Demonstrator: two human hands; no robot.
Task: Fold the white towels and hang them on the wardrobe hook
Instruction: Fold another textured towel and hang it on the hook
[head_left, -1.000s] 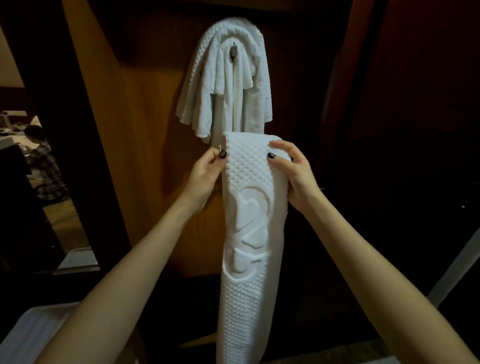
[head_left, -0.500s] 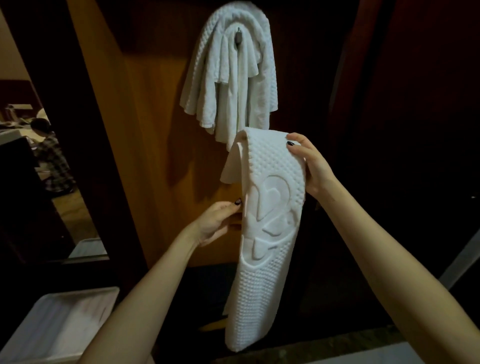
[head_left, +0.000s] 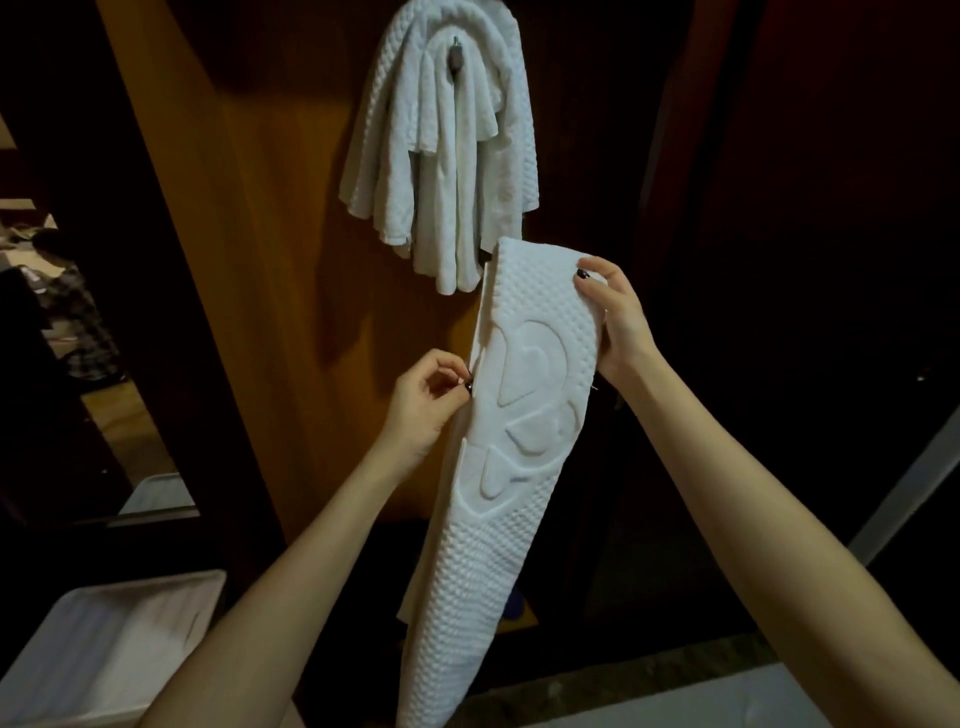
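A long white towel (head_left: 498, 519) with a raised embossed pattern hangs folded in a narrow strip in front of the wooden wardrobe panel (head_left: 249, 270). My right hand (head_left: 618, 322) grips its top right corner. My left hand (head_left: 426, 400) pinches its left edge lower down, at mid height. Above, several white towels (head_left: 441, 156) drape over the small metal hook (head_left: 456, 54) on the panel. The held towel's top edge sits just below and right of those hanging towels, apart from them.
A white plastic bin (head_left: 109, 654) stands at the lower left. Dark wardrobe doors (head_left: 805, 260) fill the right side. A dim room opening with a person in a checked shirt (head_left: 67, 317) shows at far left. A pale surface edge (head_left: 727, 696) runs along the bottom right.
My left hand slid from the towel's top left corner down to its left edge and now pinches it. The towel's lower end swung leftward; my right hand kept the top corner.
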